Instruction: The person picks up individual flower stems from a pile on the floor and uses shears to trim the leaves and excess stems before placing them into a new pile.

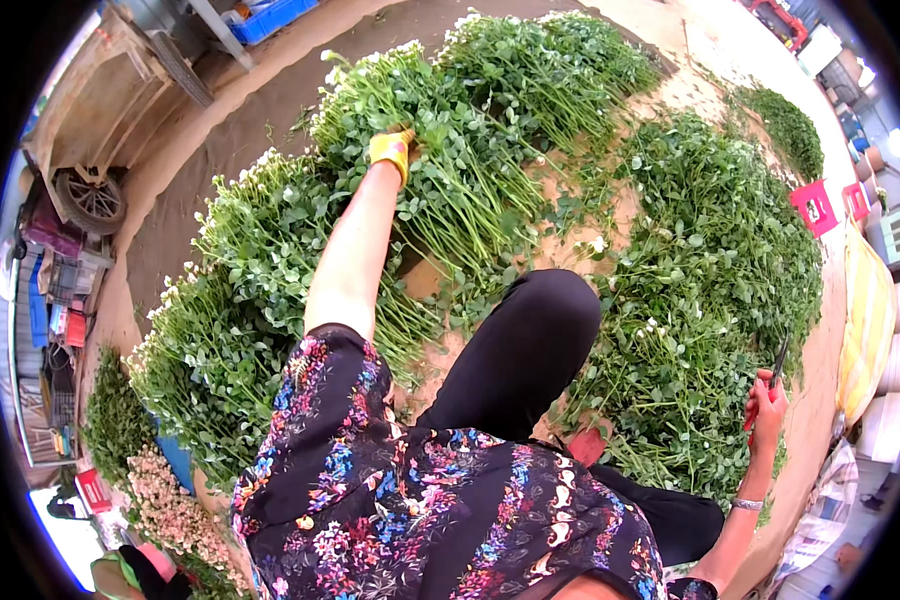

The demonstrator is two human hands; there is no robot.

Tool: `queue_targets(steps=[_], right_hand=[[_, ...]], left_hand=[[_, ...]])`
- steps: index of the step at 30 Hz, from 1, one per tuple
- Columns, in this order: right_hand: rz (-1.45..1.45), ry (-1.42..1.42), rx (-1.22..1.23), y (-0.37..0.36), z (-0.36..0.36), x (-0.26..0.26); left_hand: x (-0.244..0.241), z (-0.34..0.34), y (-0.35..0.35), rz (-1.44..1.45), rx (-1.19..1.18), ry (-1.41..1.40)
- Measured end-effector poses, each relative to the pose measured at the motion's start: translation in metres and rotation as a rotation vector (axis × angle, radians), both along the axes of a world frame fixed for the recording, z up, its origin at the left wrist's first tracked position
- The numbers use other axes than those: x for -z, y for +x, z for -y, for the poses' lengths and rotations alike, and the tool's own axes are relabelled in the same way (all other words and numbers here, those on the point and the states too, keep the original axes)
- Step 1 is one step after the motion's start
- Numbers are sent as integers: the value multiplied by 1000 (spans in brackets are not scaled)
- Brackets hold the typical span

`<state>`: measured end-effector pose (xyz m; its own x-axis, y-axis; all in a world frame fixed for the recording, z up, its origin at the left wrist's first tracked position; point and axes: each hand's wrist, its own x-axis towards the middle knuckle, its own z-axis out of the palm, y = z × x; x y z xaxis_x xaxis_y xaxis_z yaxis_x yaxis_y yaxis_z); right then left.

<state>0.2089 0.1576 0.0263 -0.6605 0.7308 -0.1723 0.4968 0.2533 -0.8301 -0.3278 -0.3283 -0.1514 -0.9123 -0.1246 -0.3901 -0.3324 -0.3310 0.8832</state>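
Observation:
My left hand [391,154], in a yellow glove, reaches into a pile of white-flowered cut stems [461,191] on the floor ahead of me. Leaves hide its fingers, so I cannot tell whether they are closed on any stems. Out to the right, my bare right hand [768,411] holds red-handled scissors [780,363], blades pointing away from me. Below those blades spreads a wide heap of leafy green cuttings [690,300] with a few white blooms. Another bundle of white-flowered stems [259,217] lies left of my left forearm.
My bent knee [547,315] rises between the piles. A wooden cart [94,112] with a wheel [90,201] stands at the upper left. Pale pink flowers [172,502] lie lower left, near another person [139,570]. A yellow-striped sack [866,322] and a pink box [814,208] are at right.

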Motion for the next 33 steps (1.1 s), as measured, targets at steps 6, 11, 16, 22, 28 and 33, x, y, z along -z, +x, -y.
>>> queue_targets(steps=[6,11,16,22,28,33], right_hand=[[58,11,27,-7,0,2],[107,2,93,-3,-1,6],[156,9,98,-13,-9,11],[202,-12,77,-29,-7,16],[259,15,91,-8,-21,30],[253,-5,110,5,-27,33]], left_hand=[[1,20,-46,11,16,-161],[19,7,-75,-39,-14,-197],[7,-33,-78,-99,61,-103],[6,-60,-86,-147,-38,-73],[34,-27,-92,-72,-163,-214],[83,3,-95,17,-24,-523]])
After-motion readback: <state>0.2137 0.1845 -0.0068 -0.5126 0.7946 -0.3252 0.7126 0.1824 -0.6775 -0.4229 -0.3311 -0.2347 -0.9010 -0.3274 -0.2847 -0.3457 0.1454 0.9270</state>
